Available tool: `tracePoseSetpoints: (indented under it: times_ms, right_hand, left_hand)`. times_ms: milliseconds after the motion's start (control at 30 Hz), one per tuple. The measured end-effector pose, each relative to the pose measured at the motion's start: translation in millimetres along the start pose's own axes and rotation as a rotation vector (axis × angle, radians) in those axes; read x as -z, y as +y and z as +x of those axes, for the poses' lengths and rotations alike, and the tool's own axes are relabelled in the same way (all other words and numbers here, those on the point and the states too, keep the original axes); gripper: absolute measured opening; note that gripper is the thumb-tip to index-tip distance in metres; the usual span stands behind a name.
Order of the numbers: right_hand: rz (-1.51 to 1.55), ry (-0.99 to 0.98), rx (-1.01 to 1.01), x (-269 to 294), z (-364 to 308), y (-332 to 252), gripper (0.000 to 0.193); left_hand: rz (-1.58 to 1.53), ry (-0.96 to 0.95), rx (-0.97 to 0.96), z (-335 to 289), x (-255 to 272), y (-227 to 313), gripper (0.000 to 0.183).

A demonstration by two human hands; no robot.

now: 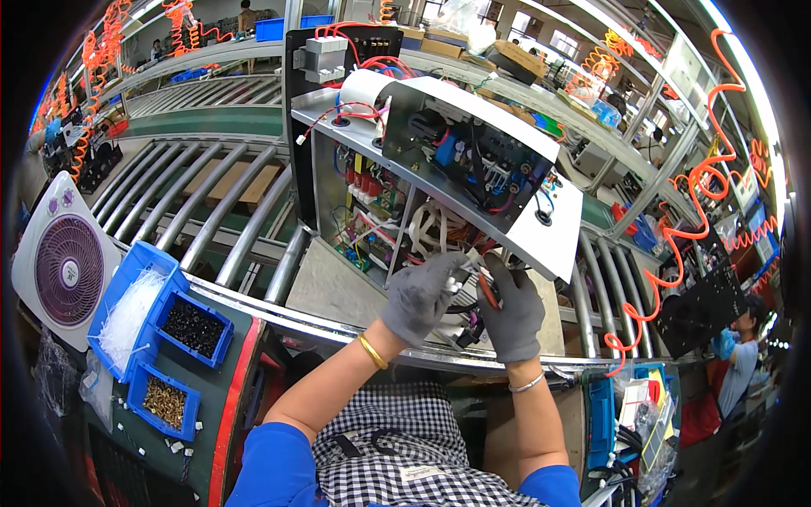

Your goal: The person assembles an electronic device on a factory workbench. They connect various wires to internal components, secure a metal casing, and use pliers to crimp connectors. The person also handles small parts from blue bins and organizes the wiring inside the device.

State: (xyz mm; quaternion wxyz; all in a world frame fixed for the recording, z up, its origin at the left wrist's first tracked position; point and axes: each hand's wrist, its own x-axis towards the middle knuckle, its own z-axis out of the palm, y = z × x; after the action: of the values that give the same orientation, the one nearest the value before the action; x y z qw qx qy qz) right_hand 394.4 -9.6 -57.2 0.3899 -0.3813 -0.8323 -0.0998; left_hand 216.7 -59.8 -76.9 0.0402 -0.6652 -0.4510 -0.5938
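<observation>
Both my hands wear grey gloves and meet at the front opening of a metal machine cabinet (414, 198). My left hand (416, 297) is closed, its fingers pinching small white connectors on wires (457, 282). Close beside it, my right hand (514, 314) is closed around a pair of red-handled pliers (487, 291); the jaws are hard to make out. Behind my fingers, a bundle of white and brown wires (432, 226) runs into the cabinet. Circuit boards (365, 190) show in its left bay, and a tilted upper panel (473, 156) carries more parts. Dark cables hang below my hands.
The cabinet sits on a roller conveyor (211, 198). To the left are a fan (69, 269) and blue bins of white cable ties (135, 317), black parts (196, 328) and brass-coloured fasteners (165, 400). An orange coiled hose (655, 279) hangs at right, near a blue tray (601, 422) and another person (739, 359).
</observation>
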Motion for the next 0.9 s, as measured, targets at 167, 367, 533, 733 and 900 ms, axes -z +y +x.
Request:
tracePoseSetpoints:
  times_ms: [167, 367, 533, 733, 900]
  right_hand:
    - [-0.056, -0.201, 0.066, 24.2, 3.7, -21.4, 0.057]
    - [-0.181, -0.172, 0.467, 37.3, 41.3, -71.0, 0.048]
    - [-0.505, -0.089, 0.774, 15.4, 88.3, -108.4, 0.035]
    - [-0.971, -0.193, 0.797, -34.3, 108.0, -114.1, 0.031]
    - [-1.042, -0.221, 0.82, -46.2, 111.1, -113.8, 0.03]
  left_hand:
    - [-0.578, 0.212, 0.334, -10.5, 6.2, -14.1, 0.022]
    - [-0.786, 0.518, 0.801, -30.5, 49.9, -37.2, 0.032]
    - [-0.764, 0.834, 0.832, -44.5, 64.6, -80.5, 0.041]
    - [-0.575, 0.619, 0.887, -54.0, 48.5, -102.2, 0.046]
    - [-0.688, 0.444, 0.711, -47.6, 19.8, -100.3, 0.032]
